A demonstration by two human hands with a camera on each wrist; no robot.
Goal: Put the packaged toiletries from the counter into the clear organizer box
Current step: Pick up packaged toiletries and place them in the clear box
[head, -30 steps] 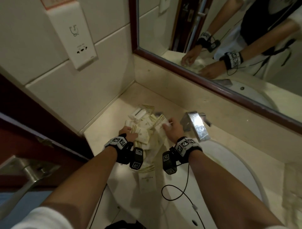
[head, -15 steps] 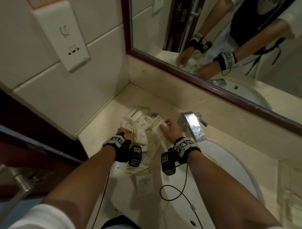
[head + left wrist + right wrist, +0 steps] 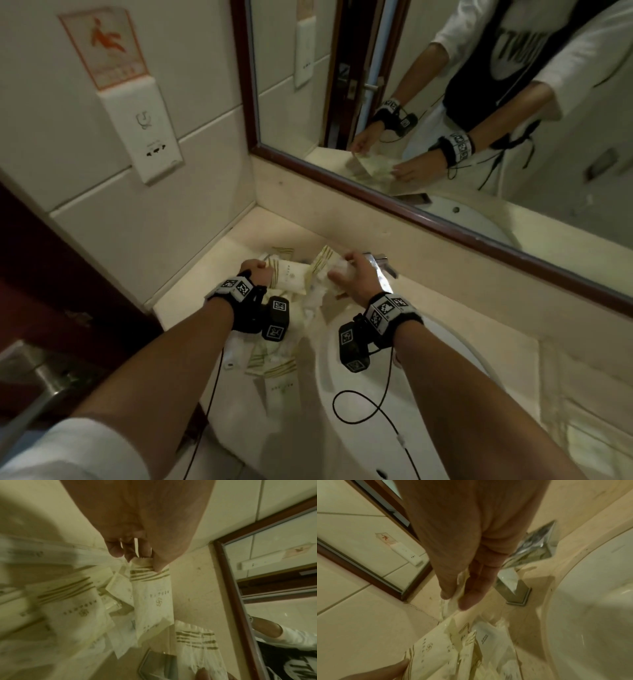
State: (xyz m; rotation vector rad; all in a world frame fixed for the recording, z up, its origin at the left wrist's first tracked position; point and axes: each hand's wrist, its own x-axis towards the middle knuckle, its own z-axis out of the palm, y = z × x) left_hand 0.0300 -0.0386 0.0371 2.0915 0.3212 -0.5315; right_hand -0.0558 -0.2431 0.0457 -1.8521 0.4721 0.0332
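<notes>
A pile of cream toiletry packets (image 3: 274, 356) with olive stripes lies on the beige counter (image 3: 212, 267) left of the basin. My left hand (image 3: 255, 269) pinches one long packet (image 3: 152, 601) by its top edge, thumb in front and fingers behind, above the pile (image 3: 68, 608). My right hand (image 3: 349, 274) pinches a thin, crinkled packet (image 3: 460, 586) between thumb and fingers, near the tap. More packets (image 3: 453, 649) lie under it. A clear organizer box (image 3: 599, 428) shows faintly at the far right of the counter.
A chrome tap (image 3: 383, 270) stands just behind my right hand. The white basin (image 3: 445, 394) fills the lower right. A framed mirror (image 3: 445, 219) runs along the back wall. A wall socket plate (image 3: 147, 144) hangs on the left tiles. A dark door (image 3: 51, 291) is at left.
Both hands have risen from the pile, each lifting a packet. The head view has tilted upward, so the hands sit lower in frame and more of the mirror shows.
</notes>
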